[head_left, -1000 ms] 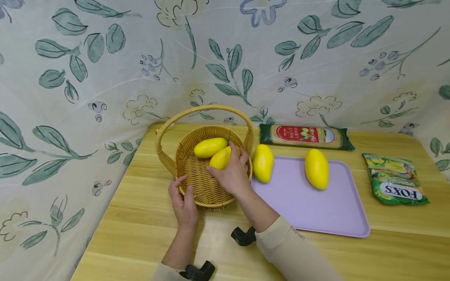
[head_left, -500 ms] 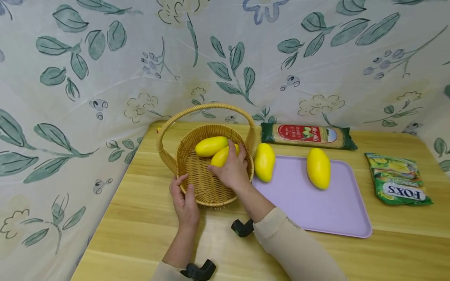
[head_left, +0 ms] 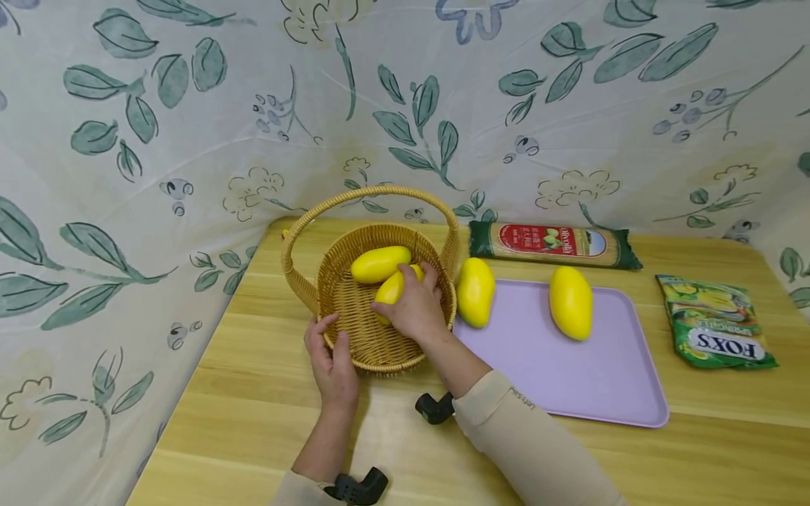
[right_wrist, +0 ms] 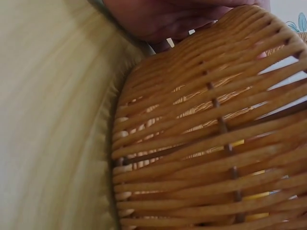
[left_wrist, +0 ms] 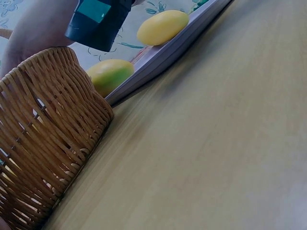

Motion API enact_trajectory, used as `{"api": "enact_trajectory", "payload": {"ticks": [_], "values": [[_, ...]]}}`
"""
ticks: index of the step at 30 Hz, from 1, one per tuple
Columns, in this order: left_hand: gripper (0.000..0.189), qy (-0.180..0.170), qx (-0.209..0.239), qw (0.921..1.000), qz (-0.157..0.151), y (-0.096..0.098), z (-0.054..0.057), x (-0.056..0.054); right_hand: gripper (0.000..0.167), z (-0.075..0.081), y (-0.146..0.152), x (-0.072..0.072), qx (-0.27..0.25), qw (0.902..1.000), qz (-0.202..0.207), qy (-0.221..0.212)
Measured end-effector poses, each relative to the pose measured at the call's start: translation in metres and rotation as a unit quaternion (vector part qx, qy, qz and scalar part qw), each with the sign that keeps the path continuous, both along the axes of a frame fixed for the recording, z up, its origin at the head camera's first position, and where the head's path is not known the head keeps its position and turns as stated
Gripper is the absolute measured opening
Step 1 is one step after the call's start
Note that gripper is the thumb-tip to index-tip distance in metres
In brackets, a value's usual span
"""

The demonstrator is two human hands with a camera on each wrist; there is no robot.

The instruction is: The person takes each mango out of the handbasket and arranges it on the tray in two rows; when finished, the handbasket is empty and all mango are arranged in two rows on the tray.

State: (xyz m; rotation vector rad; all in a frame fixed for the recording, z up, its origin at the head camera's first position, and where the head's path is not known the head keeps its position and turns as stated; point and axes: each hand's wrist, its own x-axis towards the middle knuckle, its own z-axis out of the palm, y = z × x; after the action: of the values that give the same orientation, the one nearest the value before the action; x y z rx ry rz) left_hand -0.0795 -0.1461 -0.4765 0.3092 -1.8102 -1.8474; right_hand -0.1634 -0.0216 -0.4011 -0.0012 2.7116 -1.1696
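A round wicker basket (head_left: 361,330) with a tall arched handle stands on the wooden table. Inside it, one yellow mango (head_left: 380,265) lies toward the back. My right hand (head_left: 414,306) reaches in over the near right rim and grips a second mango (head_left: 389,289) between thumb and fingers; its right end is hidden under the hand. At the basket's near left side, my left hand (head_left: 332,365) holds the rim. The left wrist view shows the basket wall (left_wrist: 53,124) close up; the right wrist view shows its weave (right_wrist: 216,134) too.
To the basket's right lies a lilac tray (head_left: 569,379). One mango (head_left: 571,302) rests on it, another mango (head_left: 476,292) at its left edge. Behind is a spaghetti pack (head_left: 555,244); at far right, a green FOX'S bag (head_left: 718,323). A patterned cloth (head_left: 253,105) hangs behind the table.
My right hand has shifted the gripped mango slightly left and nearer to me inside the basket, turning it more upright in view. The left hand stays at the rim.
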Motion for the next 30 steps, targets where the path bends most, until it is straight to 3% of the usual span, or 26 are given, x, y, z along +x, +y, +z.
{"api": "enact_trajectory", "payload": {"ticks": [9, 15, 22, 30], "values": [[0.033, -0.003, 0.001, 1.0, 0.002, 0.001, 0.003, 0.001, 0.086, -0.001, -0.001, 0.0, -0.002, 1.0, -0.004, -0.001], [0.032, -0.003, 0.0, 1.0, 0.002, 0.0, 0.001, 0.001, 0.092, 0.004, 0.001, 0.002, -0.029, 0.999, -0.007, 0.033], [0.032, -0.006, -0.005, 1.0, 0.0, 0.0, 0.0, 0.001, 0.092, 0.023, 0.006, 0.014, -0.053, 0.9966, 0.006, 0.063], [0.032, -0.01, -0.004, 0.9999, 0.0, -0.001, 0.001, 0.001, 0.098, 0.046, 0.021, 0.031, -0.057, 0.9956, 0.033, 0.066]]}}
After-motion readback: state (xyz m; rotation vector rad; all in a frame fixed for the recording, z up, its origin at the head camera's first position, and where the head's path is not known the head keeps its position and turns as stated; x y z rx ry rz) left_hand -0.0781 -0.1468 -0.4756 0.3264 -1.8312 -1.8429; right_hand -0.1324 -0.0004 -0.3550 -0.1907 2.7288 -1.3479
